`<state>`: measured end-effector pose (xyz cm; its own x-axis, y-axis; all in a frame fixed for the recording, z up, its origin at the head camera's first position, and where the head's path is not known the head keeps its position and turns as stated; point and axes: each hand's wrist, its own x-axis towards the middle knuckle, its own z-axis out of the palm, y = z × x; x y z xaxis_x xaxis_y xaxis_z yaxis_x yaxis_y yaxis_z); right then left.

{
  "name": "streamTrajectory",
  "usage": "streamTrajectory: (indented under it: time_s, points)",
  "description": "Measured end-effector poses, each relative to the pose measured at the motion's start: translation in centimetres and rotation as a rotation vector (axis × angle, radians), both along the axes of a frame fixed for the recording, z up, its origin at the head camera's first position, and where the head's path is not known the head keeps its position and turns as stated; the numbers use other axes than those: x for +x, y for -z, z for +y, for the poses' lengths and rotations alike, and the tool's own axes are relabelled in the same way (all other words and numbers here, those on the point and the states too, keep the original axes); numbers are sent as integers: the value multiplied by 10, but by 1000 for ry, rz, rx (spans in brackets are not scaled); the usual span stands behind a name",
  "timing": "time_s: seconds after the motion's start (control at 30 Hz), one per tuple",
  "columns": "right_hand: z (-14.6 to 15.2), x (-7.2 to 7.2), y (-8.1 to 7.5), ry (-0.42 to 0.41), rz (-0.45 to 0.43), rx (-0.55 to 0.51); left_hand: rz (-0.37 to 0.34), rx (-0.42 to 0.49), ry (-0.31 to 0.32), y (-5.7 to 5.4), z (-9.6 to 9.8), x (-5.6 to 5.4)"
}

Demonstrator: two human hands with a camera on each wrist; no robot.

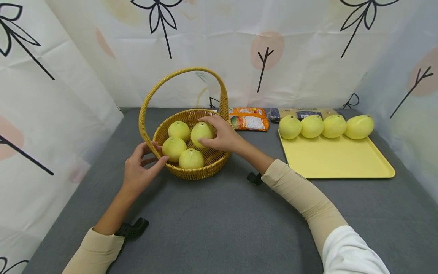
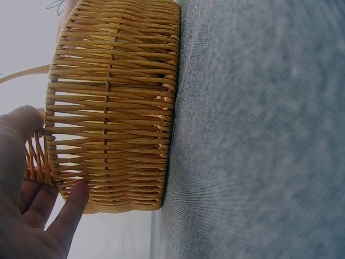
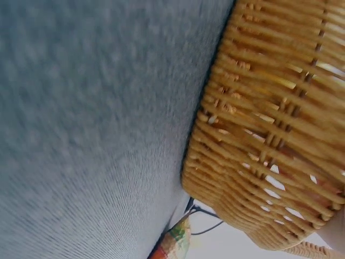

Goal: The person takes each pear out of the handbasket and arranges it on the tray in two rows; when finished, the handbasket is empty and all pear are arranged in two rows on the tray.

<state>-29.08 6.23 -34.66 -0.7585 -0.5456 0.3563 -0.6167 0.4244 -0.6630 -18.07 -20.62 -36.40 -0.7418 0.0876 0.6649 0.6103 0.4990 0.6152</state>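
A woven wicker basket [image 1: 191, 174] with a tall arched handle stands on the grey table, several round pale-green fruits inside it. My left hand [image 1: 142, 169] grips the basket's left side at the foot of the handle, thumb over the rim; in the left wrist view its fingers [image 2: 73, 210] lie against the weave. Reaching over the right rim, my right hand [image 1: 222, 134] holds one pale-green fruit [image 1: 200, 133] between thumb and fingers, inside the basket. The right wrist view shows the basket's side [image 3: 269, 118], with the held fruit hidden.
A yellow tray [image 1: 338, 158] lies to the right, several similar fruits [image 1: 312, 126] lined along its back edge. Behind the basket's right side are an orange packet [image 1: 248, 119] and a long dark-and-tan package [image 1: 304, 113]. A patterned white curtain [image 1: 291, 57] hangs behind the table.
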Motion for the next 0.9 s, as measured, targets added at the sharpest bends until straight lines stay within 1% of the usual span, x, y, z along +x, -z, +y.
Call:
streamTrajectory:
  time_s: [0.1, 0.27, 0.53, 0.77, 0.9]
  points:
    - [2, 6, 0, 10, 0, -2, 1, -3, -6, 0, 0, 1]
    - [7, 17, -1, -10, 13, -42, 3, -9, -11, 0, 0, 1]
    - [19, 33, -10, 12, 4, -100, -1, -14, -16, 0, 0, 1]
    - [40, 44, -15, 13, -26, -188, 3, -12, -14, -1, 1, 0]
    - [56, 52, -19, 35, -46, -206, 6, -9, -10, -2, 1, 1]
